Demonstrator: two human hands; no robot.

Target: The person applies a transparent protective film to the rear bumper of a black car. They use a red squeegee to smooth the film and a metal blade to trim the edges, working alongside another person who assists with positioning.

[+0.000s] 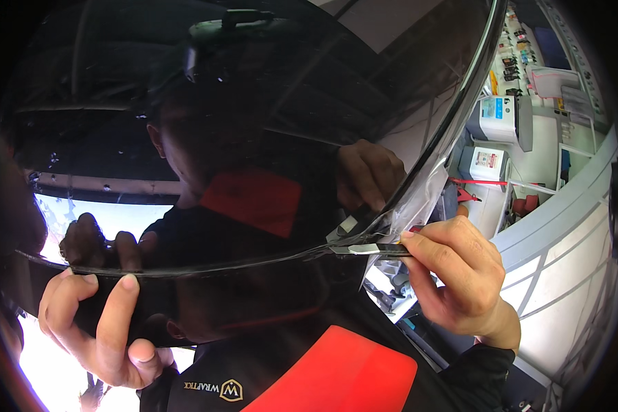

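Note:
A glossy black curved panel, looking like car bodywork, fills most of the view and mirrors my hands and clothing. My right hand pinches a slim craft knife between thumb and fingers, its silver blade pointing left. The blade tip lies at the corner where the panel's lower edge meets its right edge. Beside that corner, clear crumpled film hangs along the right edge. Farther left, my left hand has its fingers apart and bent, with fingertips resting against the lower edge.
Beyond the panel's right edge stand grey-and-white boxes and a red-handled item. Shelves or racks of small items line the far right. A pale floor with dark lines shows at the lower right.

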